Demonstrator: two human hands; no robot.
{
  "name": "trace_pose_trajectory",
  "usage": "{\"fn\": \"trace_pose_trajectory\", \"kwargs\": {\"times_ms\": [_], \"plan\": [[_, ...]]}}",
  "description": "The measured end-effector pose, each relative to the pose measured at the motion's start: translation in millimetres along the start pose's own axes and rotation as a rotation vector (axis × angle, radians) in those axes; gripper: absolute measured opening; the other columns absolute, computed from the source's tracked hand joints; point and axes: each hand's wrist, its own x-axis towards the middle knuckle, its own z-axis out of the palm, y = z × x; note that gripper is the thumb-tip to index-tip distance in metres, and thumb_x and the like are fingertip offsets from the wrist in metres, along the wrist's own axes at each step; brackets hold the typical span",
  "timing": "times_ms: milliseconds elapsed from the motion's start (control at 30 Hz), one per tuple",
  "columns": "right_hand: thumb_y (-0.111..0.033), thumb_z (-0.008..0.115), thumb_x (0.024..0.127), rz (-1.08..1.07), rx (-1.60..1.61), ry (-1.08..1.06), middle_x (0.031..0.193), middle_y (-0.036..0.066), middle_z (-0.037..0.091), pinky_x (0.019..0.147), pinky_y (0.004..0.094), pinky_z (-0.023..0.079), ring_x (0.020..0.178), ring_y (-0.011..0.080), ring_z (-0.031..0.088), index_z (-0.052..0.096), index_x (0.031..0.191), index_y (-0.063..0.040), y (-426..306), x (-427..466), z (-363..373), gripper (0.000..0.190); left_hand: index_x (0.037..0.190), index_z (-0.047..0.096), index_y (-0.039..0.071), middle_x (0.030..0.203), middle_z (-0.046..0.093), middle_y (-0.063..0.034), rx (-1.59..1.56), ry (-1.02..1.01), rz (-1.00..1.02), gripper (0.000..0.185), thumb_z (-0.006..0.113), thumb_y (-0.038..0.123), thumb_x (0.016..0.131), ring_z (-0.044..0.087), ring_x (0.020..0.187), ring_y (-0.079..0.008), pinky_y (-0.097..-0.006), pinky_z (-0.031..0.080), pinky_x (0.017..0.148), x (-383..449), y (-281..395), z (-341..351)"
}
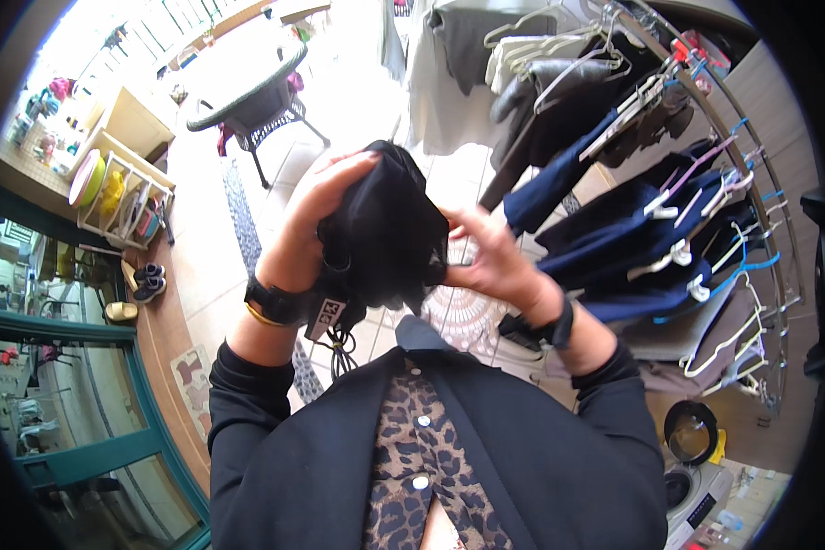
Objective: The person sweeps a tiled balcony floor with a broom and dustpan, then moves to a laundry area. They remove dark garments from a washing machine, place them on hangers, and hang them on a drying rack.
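A bunched piece of black fabric (392, 227), perhaps a garment, is held up in front of my chest. My left hand (309, 199) grips its left side, with the fingers curled over the top edge. At the right edge of the fabric, my right hand (491, 258) is slightly blurred, its thumb and fingertips pinching the cloth. Folds hide part of the fingertips. Black bands circle both wrists. A small box (326, 317) bearing writing and a bundle of dark cable (342, 349) hang below the fabric, near my left wrist.
On the right, a metal clothes rack (749, 165) carries dark garments (632, 234) on plastic hangers. A washing machine (698, 498) stands lower right. To the left are a wicker chair (268, 106), a white shelf rack (127, 203), shoes (150, 283) and a green-framed glass door (75, 454).
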Motion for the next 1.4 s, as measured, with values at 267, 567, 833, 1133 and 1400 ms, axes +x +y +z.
{"fn": "trace_pose_trajectory", "kwargs": {"times_ms": [267,567,833,1133,1400], "plan": [[-0.001,0.046,0.095,0.379,0.942,0.189,0.096,0.006,0.071,0.08,0.0213,0.053,0.084,0.0079,0.066,0.064,0.112,0.005,42.7,91.8,-12.1,0.025,0.126,0.06,0.001,0.127,0.056,-0.0132,-0.247,0.015,-0.352,0.032,0.056,0.009,0.095,0.053,0.122,-0.0188,-0.0305,0.042,0.103,67.8,-79.0,-73.2],[-0.005,0.054,0.097,0.548,1.083,0.461,0.092,0.004,0.067,0.077,0.0229,0.05,0.084,0.0088,0.062,0.063,0.101,0.002,48.7,129.9,-20.7,0.012,0.109,0.066,-0.002,0.081,0.068,-0.0037,-0.035,-0.397,-0.544,0.029,0.062,0.024,0.096,0.061,0.076,-0.0092,-0.0242,0.048,0.067,130.5,-159.1,-39.1],[-0.003,0.06,0.093,0.629,0.565,0.625,0.085,-0.003,0.061,0.072,0.0206,0.045,0.08,0.0033,0.054,0.062,0.092,-0.001,74.4,124.3,-20.0,0.004,0.085,0.064,-0.005,0.066,0.056,0.0027,-0.089,-0.798,-0.506,0.033,0.065,0.026,0.096,0.047,0.066,-0.0037,-0.0251,0.041,0.056,194.0,-189.6,-21.9],[-0.008,0.065,0.091,0.903,0.129,0.883,0.072,-0.005,0.058,0.059,0.0217,0.04,0.066,0.0024,0.05,0.061,0.081,-0.003,86.2,123.5,-10.3,0.012,0.104,0.065,0.003,0.082,0.066,0.003,-0.674,-0.781,-0.988,0.018,0.066,0.018,0.093,0.061,0.067,-0.007,-0.0196,0.048,0.061,237.5,-238.1,-65.2],[-0.011,0.064,0.095,0.647,0.389,0.832,0.078,-0.007,0.059,0.064,0.0197,0.041,0.072,0.0009,0.05,0.064,0.086,0.0,61.3,180.9,15.7,0.014,0.104,0.07,-0.002,0.078,0.069,-0.003,-0.077,-0.953,-0.456,0.038,0.072,0.033,0.09,0.059,0.069,-0.0081,-0.0251,0.048,0.063,235.6,-257.0,-96.6]]}}
